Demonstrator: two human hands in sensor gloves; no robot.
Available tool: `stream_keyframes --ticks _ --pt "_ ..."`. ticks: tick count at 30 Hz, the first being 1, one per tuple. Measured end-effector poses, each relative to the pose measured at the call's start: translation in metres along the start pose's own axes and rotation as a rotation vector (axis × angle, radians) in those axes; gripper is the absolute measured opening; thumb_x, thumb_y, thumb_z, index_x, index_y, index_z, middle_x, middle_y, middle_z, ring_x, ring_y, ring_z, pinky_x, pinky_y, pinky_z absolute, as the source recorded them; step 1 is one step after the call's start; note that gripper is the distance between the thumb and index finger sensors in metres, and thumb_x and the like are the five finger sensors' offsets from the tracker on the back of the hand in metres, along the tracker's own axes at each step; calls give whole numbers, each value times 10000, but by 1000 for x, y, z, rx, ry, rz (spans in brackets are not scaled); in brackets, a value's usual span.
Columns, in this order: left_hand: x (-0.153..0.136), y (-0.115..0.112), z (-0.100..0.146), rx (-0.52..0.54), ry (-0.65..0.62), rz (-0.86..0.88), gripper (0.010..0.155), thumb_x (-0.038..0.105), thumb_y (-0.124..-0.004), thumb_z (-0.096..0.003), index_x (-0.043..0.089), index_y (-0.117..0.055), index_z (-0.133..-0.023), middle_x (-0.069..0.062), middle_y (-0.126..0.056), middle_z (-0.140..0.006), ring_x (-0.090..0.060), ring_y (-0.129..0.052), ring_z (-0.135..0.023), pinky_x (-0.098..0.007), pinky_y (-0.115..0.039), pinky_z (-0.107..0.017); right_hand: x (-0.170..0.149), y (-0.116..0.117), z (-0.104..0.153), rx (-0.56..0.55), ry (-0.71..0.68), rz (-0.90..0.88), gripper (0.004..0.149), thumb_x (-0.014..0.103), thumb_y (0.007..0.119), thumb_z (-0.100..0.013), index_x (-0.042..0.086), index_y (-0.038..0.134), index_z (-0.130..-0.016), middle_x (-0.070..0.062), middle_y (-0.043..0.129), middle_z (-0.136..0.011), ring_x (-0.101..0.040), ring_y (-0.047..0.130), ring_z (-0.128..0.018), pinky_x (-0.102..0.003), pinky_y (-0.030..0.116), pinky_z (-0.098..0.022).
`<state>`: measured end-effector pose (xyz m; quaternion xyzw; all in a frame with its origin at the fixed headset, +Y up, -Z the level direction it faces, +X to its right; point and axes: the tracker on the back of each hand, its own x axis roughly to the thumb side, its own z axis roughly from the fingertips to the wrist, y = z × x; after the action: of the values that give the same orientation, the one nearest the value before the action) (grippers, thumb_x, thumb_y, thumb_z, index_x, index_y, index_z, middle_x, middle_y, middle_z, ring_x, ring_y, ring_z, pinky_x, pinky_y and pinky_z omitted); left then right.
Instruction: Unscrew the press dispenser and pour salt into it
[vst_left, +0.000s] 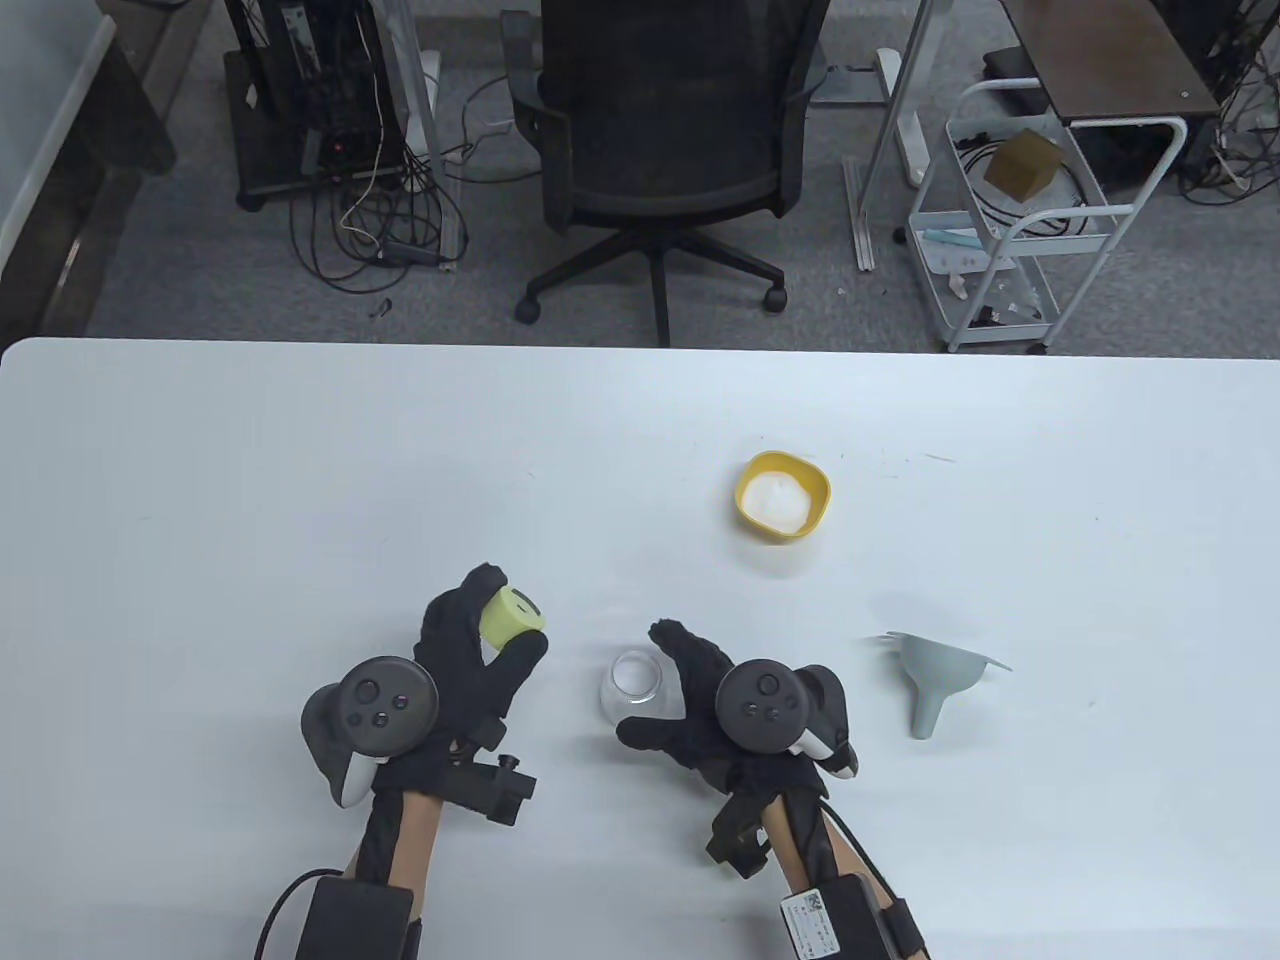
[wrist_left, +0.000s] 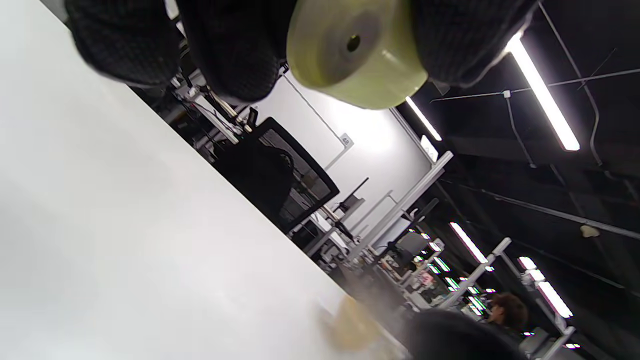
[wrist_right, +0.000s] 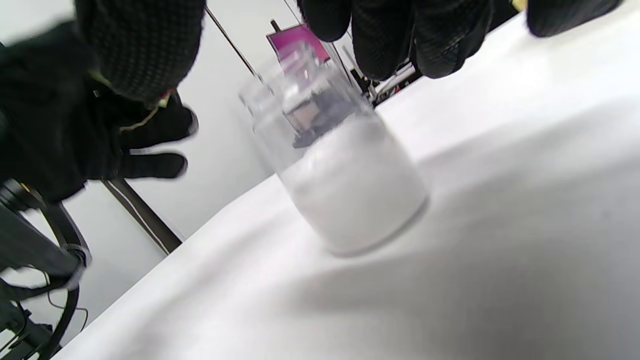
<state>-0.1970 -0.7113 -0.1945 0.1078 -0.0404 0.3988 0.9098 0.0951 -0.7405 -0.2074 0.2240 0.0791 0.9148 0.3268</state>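
Dispenser jar (vst_left: 634, 688) is standing uncapped on the bench (vst_left: 300, 480), right hand (vst_left: 700, 700) cupping it loosely, fingers (wrist_right: 380, 40) apart. Left hand (vst_left: 470, 650) is gripping the yellow-green cap (vst_left: 512, 618) at 9 o'clock. Salt bowl (vst_left: 783, 496) at 1 o'clock, funnel (vst_left: 940, 680) at 3.

the left hand (vst_left: 470, 650) is raised a little off the surface (vst_left: 250, 500), palm turned inward, its fingers (wrist_left: 235, 45) and thumb curled around a yellow-green cap (vst_left: 512, 618). the right hand (vst_left: 700, 700) sits low beside the left, fingers (wrist_right: 395, 35) spread loosely apart, thumb pointing forward, gripping nothing. both forearms enter from the bottom edge.
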Motion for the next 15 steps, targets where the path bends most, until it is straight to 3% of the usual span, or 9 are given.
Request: stream_keyframes --ticks 6,11,15 --pt "-11 16 0 28 58 -191 1005 503 -870 -502 -54 -382 -1181 -326 -668 -1052 -399 -947 -829 -573 -862 -579 0 -25 10 -86 -7 -50 978 528 767 -523 -81 357 -1170 -402 520 -1119 -665 540 -950 -833 469 -580" --pt "-19 32 5 129 126 -504 917 558 -893 -461 29 -533 -1119 -257 -764 -1034 -353 -971 -769 -527 -866 -557 -5 -37 13 -137 6 -76 961 520 761 -536 -88 368 -1167 -407 524 -1115 -667 541 -946 -832 473 -579" --pt "-30 40 8 94 182 -698 865 601 -882 -442 108 -649 -1114 -220 -799 -1027 -330 -979 -750 -514 -864 -556 -9 -40 15 -155 25 -88 920 503 739 -566 -98 381 -1163 -415 532 -1106 -668 550 -939 -826 482 -580"
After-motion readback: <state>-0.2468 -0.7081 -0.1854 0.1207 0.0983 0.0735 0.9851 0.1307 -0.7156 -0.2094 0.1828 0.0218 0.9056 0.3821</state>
